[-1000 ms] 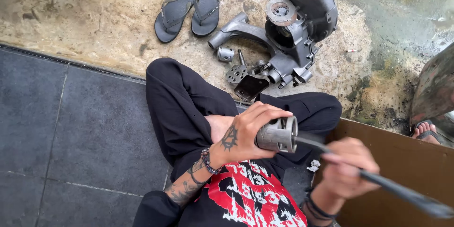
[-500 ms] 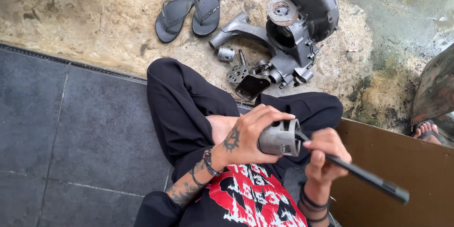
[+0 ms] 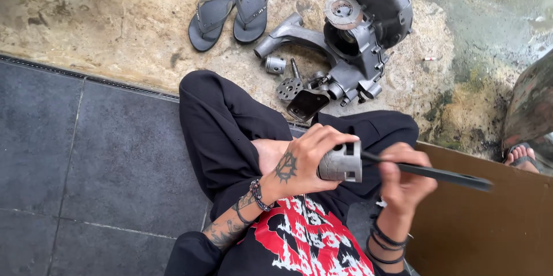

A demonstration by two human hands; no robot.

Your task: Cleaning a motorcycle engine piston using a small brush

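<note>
Left hand [image 3: 299,164] is wrapped around a grey metal piston [image 3: 341,162], right hand [image 3: 403,181] gripping a dark flat file [image 3: 438,173] poking into it. Stripped engine casing [image 3: 360,40] sits on the ground by the flip-flops [image 3: 233,8].

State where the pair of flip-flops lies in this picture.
In the head view, the pair of flip-flops lies at top centre-left on the sandy ground, just left of the grey engine casing.

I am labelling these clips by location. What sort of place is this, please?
Probably an informal outdoor repair spot at ground level: a dismantled grey metal engine casing lies on rough concrete ground beside dark floor tiles and a pair of grey rubber flip-flops.
</note>
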